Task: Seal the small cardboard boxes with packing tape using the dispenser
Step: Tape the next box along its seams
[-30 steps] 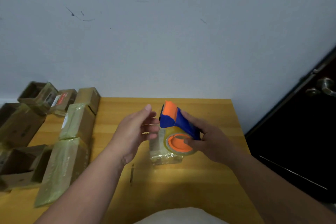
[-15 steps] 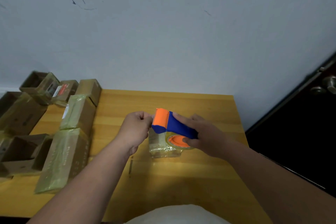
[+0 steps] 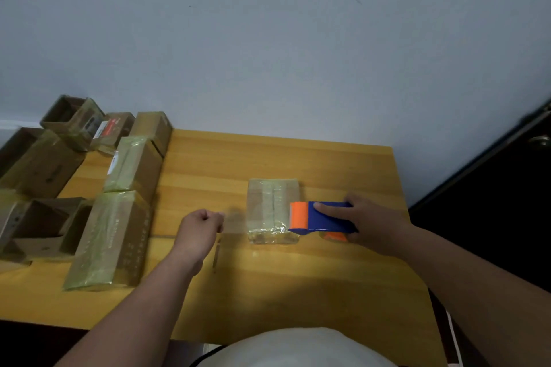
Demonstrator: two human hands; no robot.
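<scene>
A small cardboard box [image 3: 269,202] wrapped in clear tape lies on the wooden table [image 3: 298,283], right of centre. My right hand [image 3: 372,225] grips the blue and orange tape dispenser [image 3: 320,217] at the box's right edge, with the orange roller over the box top. My left hand [image 3: 201,225] is curled into a fist just left of the box. It seems to pinch the end of a faint clear tape strip [image 3: 235,217] that runs across the box to the dispenser.
Several cardboard boxes crowd the table's left side; two long taped ones [image 3: 110,240] [image 3: 132,164] lie nearest and an open one [image 3: 44,225] sits further left. A wall stands behind the table. A dark door [image 3: 492,202] is to the right.
My hands have drawn apart. The right hand has carried the dispenser down and right to the box's right edge, and the left fist has moved left, so the box top shows between them.
</scene>
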